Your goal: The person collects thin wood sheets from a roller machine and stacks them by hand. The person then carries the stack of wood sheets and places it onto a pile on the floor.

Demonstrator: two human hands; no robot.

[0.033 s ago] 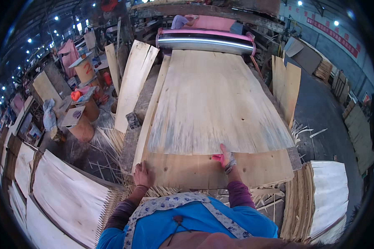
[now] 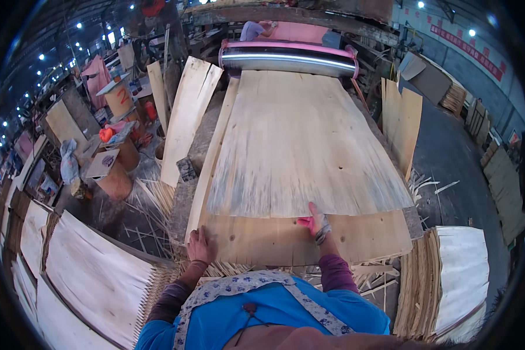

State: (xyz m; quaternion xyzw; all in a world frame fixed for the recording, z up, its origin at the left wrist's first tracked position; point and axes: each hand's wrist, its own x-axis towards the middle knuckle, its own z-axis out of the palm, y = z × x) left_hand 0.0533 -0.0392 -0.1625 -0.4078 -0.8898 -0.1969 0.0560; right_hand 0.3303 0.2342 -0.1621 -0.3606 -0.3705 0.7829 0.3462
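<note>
A wide, pale veneer sheet [image 2: 297, 140] with grey streaks runs from a roller down the table. Under its near edge lies a browner veneer sheet [image 2: 262, 238]. A narrow veneer strip [image 2: 216, 157] lies along the left side. My left hand [image 2: 202, 246] is closed, its bent fingers at the near end of that strip, by the lower sheet's left corner. At the upper sheet's near edge, my right hand [image 2: 316, 223] has a finger stretched forward and its pink-covered thumb apart to the left. A grey wrap circles the right wrist.
The metal roller [image 2: 289, 60] with pink ends spans the table's far end. Veneer stacks stand at left [image 2: 96, 262] and right [image 2: 431, 280]. Loose offcuts [image 2: 385, 283] lie near my body. Drums [image 2: 114, 175] stand left; a person [image 2: 254, 30] is beyond the roller.
</note>
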